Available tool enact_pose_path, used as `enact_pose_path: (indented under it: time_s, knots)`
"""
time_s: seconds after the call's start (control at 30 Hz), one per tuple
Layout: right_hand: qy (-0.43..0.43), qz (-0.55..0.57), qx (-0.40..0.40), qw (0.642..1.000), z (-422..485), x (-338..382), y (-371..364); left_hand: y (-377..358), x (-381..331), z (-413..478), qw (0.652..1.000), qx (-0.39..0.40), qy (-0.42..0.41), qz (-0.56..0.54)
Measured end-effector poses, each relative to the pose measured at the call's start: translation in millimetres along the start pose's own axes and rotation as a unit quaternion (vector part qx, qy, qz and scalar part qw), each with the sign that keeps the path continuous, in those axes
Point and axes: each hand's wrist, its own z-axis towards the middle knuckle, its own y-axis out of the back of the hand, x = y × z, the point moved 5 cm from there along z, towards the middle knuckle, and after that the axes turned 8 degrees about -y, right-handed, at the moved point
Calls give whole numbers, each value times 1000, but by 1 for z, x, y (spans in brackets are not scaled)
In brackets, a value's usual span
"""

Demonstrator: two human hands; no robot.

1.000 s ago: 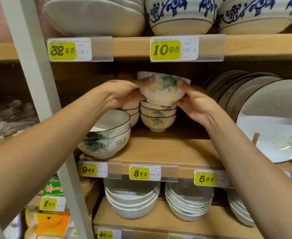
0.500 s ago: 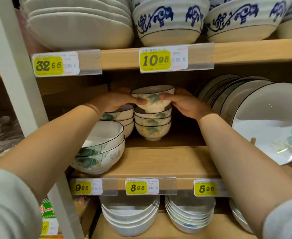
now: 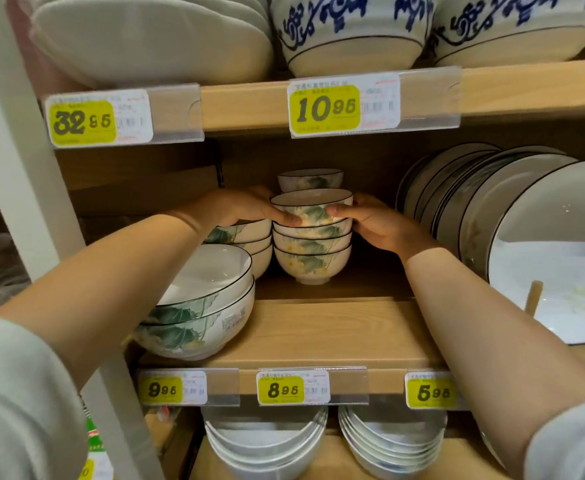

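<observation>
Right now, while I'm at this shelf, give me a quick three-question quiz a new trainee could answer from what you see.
1. True or false: the left hand and the right hand both hold the top bowl of the stack.
2. The yellow price tag on the shelf edge most directly below that stack reads: A) 5.95 B) 8.95 C) 32.95
3. What stands on edge just to the right of the right hand?

Key: 1 true; 2 B; 3 plates.
</observation>
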Motion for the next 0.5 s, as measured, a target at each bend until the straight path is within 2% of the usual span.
enact_pose_path:
  time_s: [0.33, 0.5]
  knots:
    - [-2, 48, 0, 999, -4, -9, -2, 1, 17, 11, 999, 10, 3, 52]
    - [-11, 62, -1, 998, -9, -10, -5, -1, 15, 7, 999, 5, -4, 41]
